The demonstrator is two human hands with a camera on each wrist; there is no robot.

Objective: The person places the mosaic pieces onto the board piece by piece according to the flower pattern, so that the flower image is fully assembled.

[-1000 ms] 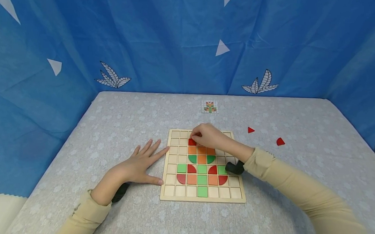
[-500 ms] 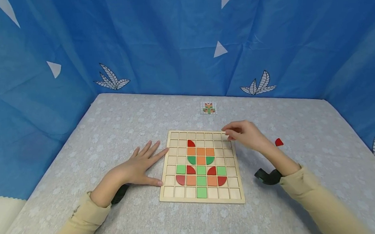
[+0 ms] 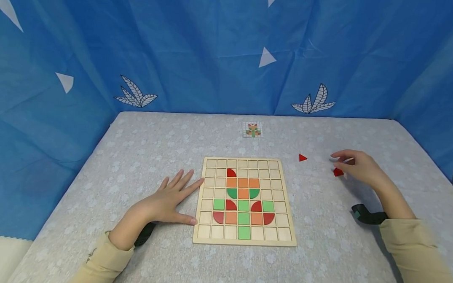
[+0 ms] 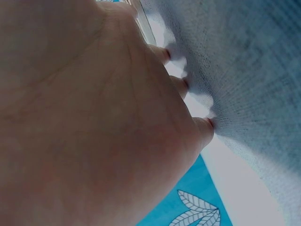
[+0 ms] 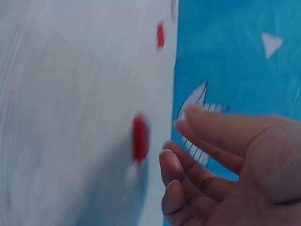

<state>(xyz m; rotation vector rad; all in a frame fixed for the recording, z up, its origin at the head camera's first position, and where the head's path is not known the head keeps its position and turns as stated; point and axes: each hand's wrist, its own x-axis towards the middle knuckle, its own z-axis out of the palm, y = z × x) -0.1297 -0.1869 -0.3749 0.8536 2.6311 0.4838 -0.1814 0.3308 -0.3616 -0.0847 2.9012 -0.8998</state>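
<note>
My left hand (image 3: 164, 203) lies spread beside a wooden grid board (image 3: 250, 243), its thumb and a fingertip at the board's left edge. In the left wrist view its fingertips (image 4: 205, 129) touch the cloth. Over on the right, my right hand (image 3: 360, 167) hovers at a red quarter-circle tile (image 3: 338, 172), fingers loosely bent and apart. The right wrist view has that red tile (image 5: 140, 139) a short way from the fingertips, with a gap between. A red triangular tile (image 3: 302, 157) lies between board and right hand. Orange, green and red tiles fill several board cells, including a red quarter-circle (image 3: 231, 173) near the top.
A small printed card (image 3: 252, 130) with a coloured grid pattern lies behind the board. Pale patterned cloth (image 3: 154, 140) covers the table. A blue curtain (image 3: 207, 53) stands along its back and sides. Black wrist camera mounts (image 3: 368, 215) sit under the forearms.
My right hand has left the board's upper part and moved right to the red quarter-circle tile. A red quarter-circle in the board's upper part is now uncovered. My left hand stays put.
</note>
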